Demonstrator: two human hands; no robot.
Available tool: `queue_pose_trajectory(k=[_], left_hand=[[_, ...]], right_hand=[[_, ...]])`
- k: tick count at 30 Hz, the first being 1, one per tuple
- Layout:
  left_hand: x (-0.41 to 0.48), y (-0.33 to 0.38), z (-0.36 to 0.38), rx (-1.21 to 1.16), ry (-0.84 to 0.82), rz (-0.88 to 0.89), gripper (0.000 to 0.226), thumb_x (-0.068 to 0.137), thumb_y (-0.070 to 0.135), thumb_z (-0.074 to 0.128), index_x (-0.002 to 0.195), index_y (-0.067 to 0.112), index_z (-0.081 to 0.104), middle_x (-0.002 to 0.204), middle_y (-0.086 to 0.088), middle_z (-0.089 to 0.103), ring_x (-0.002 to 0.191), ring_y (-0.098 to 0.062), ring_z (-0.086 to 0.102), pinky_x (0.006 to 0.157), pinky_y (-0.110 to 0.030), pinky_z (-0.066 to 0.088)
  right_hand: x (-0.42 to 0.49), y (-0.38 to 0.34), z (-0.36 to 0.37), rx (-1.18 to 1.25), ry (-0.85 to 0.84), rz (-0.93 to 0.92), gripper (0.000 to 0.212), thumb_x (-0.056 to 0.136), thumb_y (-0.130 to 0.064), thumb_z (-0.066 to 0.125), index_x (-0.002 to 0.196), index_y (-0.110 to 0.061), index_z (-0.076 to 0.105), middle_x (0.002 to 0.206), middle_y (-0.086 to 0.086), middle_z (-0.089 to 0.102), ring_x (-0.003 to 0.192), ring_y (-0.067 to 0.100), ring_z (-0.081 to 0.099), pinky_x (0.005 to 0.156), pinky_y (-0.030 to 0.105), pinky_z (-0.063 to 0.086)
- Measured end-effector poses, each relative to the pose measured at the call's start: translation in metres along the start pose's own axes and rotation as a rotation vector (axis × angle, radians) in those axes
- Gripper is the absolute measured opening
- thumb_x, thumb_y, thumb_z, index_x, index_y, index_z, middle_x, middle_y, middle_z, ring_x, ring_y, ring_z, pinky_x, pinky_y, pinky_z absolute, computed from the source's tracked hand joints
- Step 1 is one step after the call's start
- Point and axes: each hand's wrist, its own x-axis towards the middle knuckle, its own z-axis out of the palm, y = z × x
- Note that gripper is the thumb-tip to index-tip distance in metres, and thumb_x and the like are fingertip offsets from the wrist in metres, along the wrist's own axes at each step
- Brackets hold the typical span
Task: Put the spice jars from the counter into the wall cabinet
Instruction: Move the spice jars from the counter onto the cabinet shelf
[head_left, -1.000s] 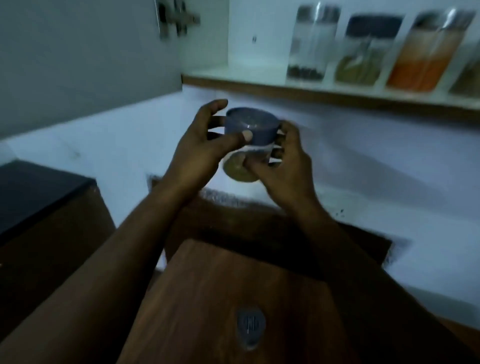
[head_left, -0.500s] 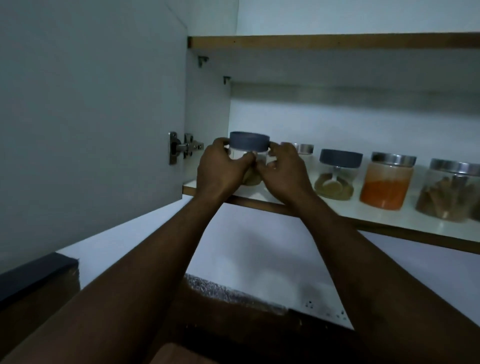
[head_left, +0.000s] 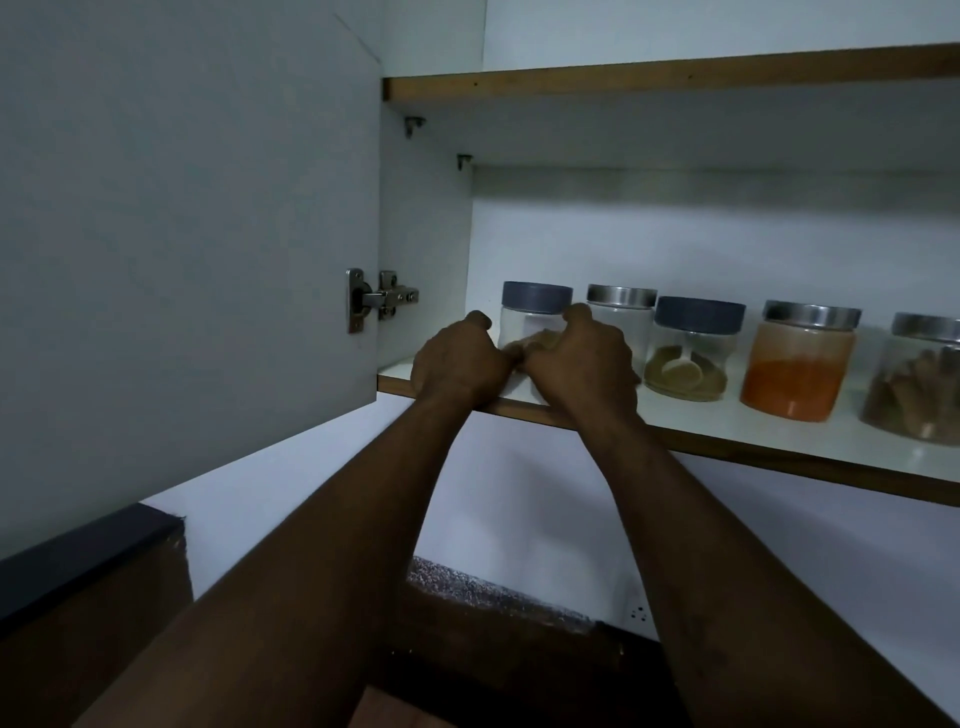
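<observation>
- The left hand and the right hand are both raised to the cabinet shelf, knuckles toward the camera, thumbs nearly meeting; together they clasp the lower part of a blue-lidded spice jar, one hand on each side
- That jar stands upright between the hands, at the left end of the shelf; its clear wall shows a little brownish powder low down, mostly hidden behind the fingers
- Just behind the right hand stands a steel-lidded jar, its contents hidden; just right of that hand is a second blue-lidded jar with tan powder and a pale scoop inside
- Further right of the right hand come an orange-powder jar, then a jar of brown sticks at the frame's edge
- Left of the left hand the open cabinet door hangs on a metal hinge
</observation>
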Motion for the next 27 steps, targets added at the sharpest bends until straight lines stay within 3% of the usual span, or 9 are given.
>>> queue_pose_trajectory(k=[5, 9, 12, 14, 16, 18, 21, 24, 27], left_hand=[[-0.033, 0.006, -0.013, -0.119, 0.119, 0.053, 0.065, 0.082, 0.057, 0.072, 0.134, 0.020, 0.057, 0.121, 0.000, 0.069, 0.107, -0.021, 0.065, 0.083, -0.032, 0.051], [-0.108, 0.010, -0.007, -0.282, 0.307, 0.363, 0.031, 0.085, 0.028, 0.066, 0.115, 0.020, 0.063, 0.106, 0.003, 0.064, 0.098, -0.016, 0.057, 0.078, -0.027, 0.050], [-0.180, -0.005, 0.013, -0.294, 0.290, 0.443, 0.030, 0.086, 0.026, 0.061, 0.116, 0.019, 0.061, 0.108, 0.005, 0.062, 0.098, -0.016, 0.055, 0.078, -0.026, 0.044], [-0.229, -0.023, 0.030, -0.254, 0.169, 0.409, 0.031, 0.086, 0.021, 0.066, 0.116, 0.015, 0.062, 0.109, 0.001, 0.063, 0.100, -0.021, 0.056, 0.079, -0.033, 0.046], [-0.277, -0.043, 0.042, -0.209, -0.087, 0.337, 0.030, 0.087, 0.016, 0.067, 0.116, 0.010, 0.064, 0.111, -0.006, 0.064, 0.102, -0.028, 0.057, 0.083, -0.040, 0.046], [-0.320, -0.064, 0.047, -0.128, -0.330, 0.281, 0.032, 0.090, 0.020, 0.064, 0.121, 0.010, 0.063, 0.117, -0.009, 0.063, 0.105, -0.030, 0.057, 0.081, -0.031, 0.038], [-0.373, -0.094, 0.058, 0.219, -0.424, 0.372, 0.037, 0.094, 0.044, 0.050, 0.125, 0.027, 0.061, 0.117, 0.006, 0.065, 0.099, -0.016, 0.061, 0.075, -0.025, 0.034], [-0.417, -0.115, 0.087, 0.143, -0.630, 0.179, 0.044, 0.093, 0.041, 0.058, 0.133, 0.024, 0.058, 0.127, 0.004, 0.062, 0.111, -0.015, 0.057, 0.087, -0.020, 0.034], [-0.451, -0.137, 0.129, 0.095, -0.845, -0.003, 0.063, 0.091, 0.040, 0.066, 0.146, 0.019, 0.045, 0.142, -0.005, 0.049, 0.121, -0.024, 0.049, 0.100, -0.035, 0.043]], right_hand=[[-0.014, -0.002, -0.021, 0.034, 0.029, -0.105, 0.036, 0.085, -0.026, 0.067, 0.118, -0.013, 0.063, 0.107, 0.007, 0.072, 0.096, 0.025, 0.067, 0.074, 0.025, 0.044], [-0.063, 0.011, -0.034, 0.225, 0.038, -0.341, 0.022, 0.083, -0.018, 0.065, 0.105, -0.018, 0.067, 0.095, -0.006, 0.070, 0.088, 0.011, 0.067, 0.075, 0.025, 0.054], [-0.132, 0.042, -0.029, 0.320, 0.069, -0.355, 0.016, 0.086, -0.023, 0.066, 0.102, -0.020, 0.063, 0.090, -0.012, 0.066, 0.081, 0.005, 0.065, 0.070, 0.022, 0.054], [-0.185, 0.069, -0.019, 0.361, 0.001, -0.253, 0.018, 0.087, -0.027, 0.067, 0.103, -0.025, 0.058, 0.087, -0.014, 0.067, 0.079, 0.003, 0.067, 0.066, 0.022, 0.054], [-0.241, 0.097, -0.006, 0.352, -0.157, -0.128, 0.022, 0.086, -0.028, 0.067, 0.105, -0.024, 0.055, 0.086, -0.010, 0.069, 0.079, 0.008, 0.069, 0.068, 0.034, 0.058], [-0.293, 0.123, 0.007, 0.313, -0.347, -0.048, 0.024, 0.085, -0.020, 0.070, 0.104, -0.016, 0.057, 0.084, -0.002, 0.070, 0.078, 0.019, 0.070, 0.068, 0.043, 0.057], [-0.357, 0.151, 0.022, 0.234, -0.571, 0.045, 0.021, 0.084, -0.013, 0.073, 0.099, -0.008, 0.059, 0.083, 0.005, 0.068, 0.077, 0.027, 0.067, 0.064, 0.040, 0.052], [-0.402, 0.179, 0.040, 0.035, -0.778, 0.093, 0.024, 0.091, -0.024, 0.066, 0.110, -0.011, 0.062, 0.099, 0.008, 0.069, 0.090, 0.028, 0.066, 0.069, 0.029, 0.041], [-0.439, 0.203, 0.055, -0.036, -0.911, 0.142, 0.040, 0.086, -0.026, 0.070, 0.123, -0.015, 0.059, 0.121, 0.007, 0.062, 0.109, 0.026, 0.061, 0.085, 0.036, 0.051]])
